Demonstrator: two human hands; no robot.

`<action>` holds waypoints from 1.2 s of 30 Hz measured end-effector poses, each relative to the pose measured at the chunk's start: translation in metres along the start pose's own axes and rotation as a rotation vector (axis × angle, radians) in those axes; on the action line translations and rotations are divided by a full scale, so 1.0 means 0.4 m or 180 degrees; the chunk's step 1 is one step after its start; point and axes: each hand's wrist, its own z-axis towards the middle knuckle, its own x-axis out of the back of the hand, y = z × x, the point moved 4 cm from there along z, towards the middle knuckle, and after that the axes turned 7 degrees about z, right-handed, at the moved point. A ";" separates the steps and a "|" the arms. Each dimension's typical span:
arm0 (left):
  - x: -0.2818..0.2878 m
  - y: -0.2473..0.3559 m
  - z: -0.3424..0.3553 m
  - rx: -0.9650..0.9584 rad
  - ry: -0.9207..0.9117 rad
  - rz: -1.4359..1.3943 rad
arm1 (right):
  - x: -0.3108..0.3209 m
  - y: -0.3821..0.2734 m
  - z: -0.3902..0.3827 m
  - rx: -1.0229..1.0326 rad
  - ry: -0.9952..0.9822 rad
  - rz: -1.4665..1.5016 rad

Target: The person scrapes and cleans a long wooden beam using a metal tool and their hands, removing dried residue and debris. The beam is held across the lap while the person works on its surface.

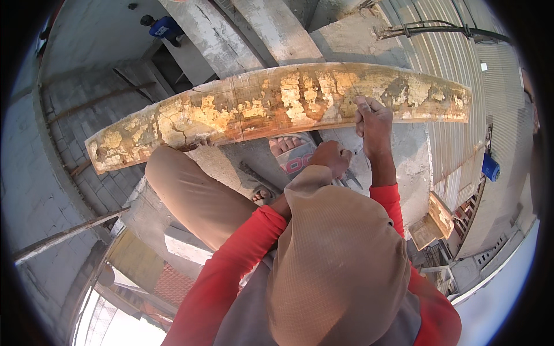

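Observation:
A long wooden plank [262, 109], crusted with flaking yellowish material, lies across in front of me. Thin straight lines cross its face. My right hand [376, 124] is closed, thumb and fingers pinched together at the plank's face right of the middle; what they pinch, if anything, is too small to make out. Nearer to me, my left hand [332, 158] is curled into a fist just below the plank's near edge. Thin grey pieces [352, 181] show beside it, and whether it grips them is unclear. My bent left knee [164, 161] meets the plank's near edge.
Below the plank, my foot [285, 145] rests in a sandal on concrete. Concrete beams [277, 32] run beyond the plank. Corrugated sheets [456, 144] slope down at right, near a wooden box-like form [433, 222]. A person in blue [164, 27] is lower down, far left.

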 end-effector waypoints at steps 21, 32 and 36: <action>0.091 0.039 0.058 -0.0574 0.0685 -0.1876 | 0.074 0.306 -0.046 0.0009 -0.0457 -0.0467; 0.075 0.056 0.093 -0.0787 0.1106 0.0055 | 0.041 0.273 -0.076 0.1836 -0.0650 -0.2440; 0.091 -0.060 0.000 -0.0191 0.1408 -0.0501 | 0.035 0.246 -0.079 0.1739 -0.0366 -0.2401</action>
